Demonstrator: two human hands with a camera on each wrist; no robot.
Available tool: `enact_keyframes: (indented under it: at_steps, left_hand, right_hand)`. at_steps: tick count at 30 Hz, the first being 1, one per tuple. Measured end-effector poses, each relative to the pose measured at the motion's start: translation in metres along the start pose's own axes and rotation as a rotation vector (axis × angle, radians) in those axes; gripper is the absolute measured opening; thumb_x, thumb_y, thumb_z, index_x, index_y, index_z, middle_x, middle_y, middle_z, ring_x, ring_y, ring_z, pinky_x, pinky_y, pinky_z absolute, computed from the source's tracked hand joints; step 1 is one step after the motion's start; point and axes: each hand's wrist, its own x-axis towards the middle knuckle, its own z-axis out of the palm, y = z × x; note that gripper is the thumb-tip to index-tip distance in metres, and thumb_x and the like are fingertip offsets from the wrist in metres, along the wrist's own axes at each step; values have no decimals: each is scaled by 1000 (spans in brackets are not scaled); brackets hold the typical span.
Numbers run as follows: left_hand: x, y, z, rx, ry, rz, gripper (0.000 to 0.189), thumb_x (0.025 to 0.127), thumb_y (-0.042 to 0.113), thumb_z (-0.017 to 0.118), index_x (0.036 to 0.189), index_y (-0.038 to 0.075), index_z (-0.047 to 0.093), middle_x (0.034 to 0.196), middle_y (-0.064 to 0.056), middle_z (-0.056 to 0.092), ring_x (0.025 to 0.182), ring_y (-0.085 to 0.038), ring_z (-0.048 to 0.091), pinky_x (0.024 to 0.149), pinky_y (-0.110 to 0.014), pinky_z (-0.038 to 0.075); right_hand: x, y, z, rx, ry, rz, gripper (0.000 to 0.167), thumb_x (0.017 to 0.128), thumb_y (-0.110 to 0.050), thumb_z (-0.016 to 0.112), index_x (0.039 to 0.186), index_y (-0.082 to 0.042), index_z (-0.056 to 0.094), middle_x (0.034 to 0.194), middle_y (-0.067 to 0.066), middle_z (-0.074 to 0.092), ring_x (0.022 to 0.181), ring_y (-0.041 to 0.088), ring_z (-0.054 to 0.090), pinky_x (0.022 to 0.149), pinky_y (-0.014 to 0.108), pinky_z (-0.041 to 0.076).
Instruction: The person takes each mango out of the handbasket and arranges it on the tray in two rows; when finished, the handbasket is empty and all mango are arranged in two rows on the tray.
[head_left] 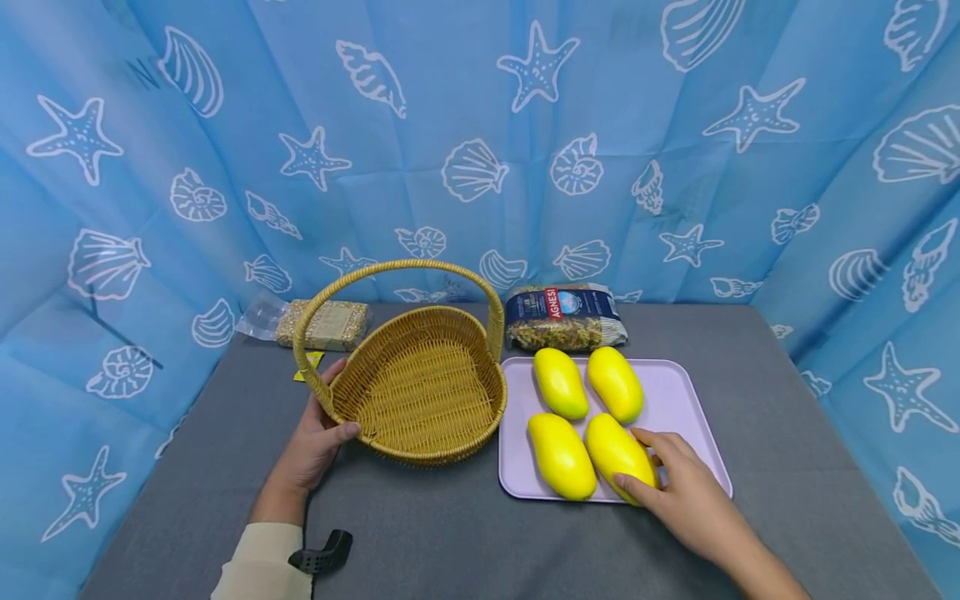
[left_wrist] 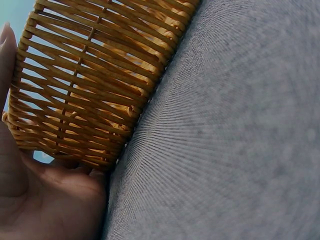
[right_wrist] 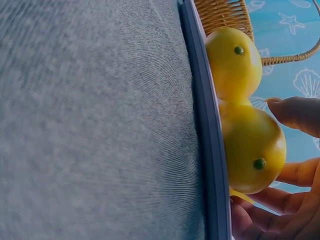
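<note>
My left hand (head_left: pixel 318 442) grips the left side of a round wicker basket (head_left: pixel 420 392) with a tall arched handle, its thumb over the rim. In the left wrist view, the basket's woven side (left_wrist: pixel 95 75) leans close over the cloth, with fingers below it. A lilac tray (head_left: pixel 682 392) bears several yellow mangoes. My right hand (head_left: pixel 686 492) holds the front right mango (head_left: pixel 617 454), thumb on its near side and fingers along its right. The right wrist view shows that mango's stem end (right_wrist: pixel 255 150) beside another mango (right_wrist: pixel 232 62).
Behind the tray lies an AGNESI pasta bag (head_left: pixel 562 317). A clear pack of pale grains (head_left: pixel 326 323) lies behind the basket, near a small yellow packet (head_left: pixel 307 367). Blue shell-print curtains (head_left: pixel 480 150) enclose the grey cloth-covered table (head_left: pixel 465 533) at the back and sides.
</note>
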Motion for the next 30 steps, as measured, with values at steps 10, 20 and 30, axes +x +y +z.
enact_keyframes:
  at_steps: [10, 20, 30]
  left_hand:
    - [2, 0, -1, 3, -3, 0, 100, 97, -23, 59, 176, 25, 20, 173, -22, 23, 149, -37, 41, 107, -36, 51]
    - [5, 4, 0, 88, 111, 7, 86, 101, -16, 59, 174, 18, 27, 167, -24, 36, 143, -34, 48, 104, -31, 51]
    - [-1, 53, 24, 323, 447, 77, 52, 109, 13, 71, 157, 5, 52, 153, -13, 59, 138, -25, 56, 104, -22, 48]
  right_hand:
    - [-2, -2, -1, 15, 8, 18, 82, 96, -50, 84, 154, 1, 55, 142, 24, 57, 117, 39, 61, 93, 59, 57]
    - [-3, 0, -8, -4, 42, 10, 78, 97, -43, 85, 153, 3, 55, 142, 27, 57, 119, 41, 60, 93, 60, 57]
    - [-3, -2, -25, -36, 99, -92, 73, 100, -40, 83, 154, 0, 56, 155, 28, 51, 136, 51, 51, 98, 71, 50]
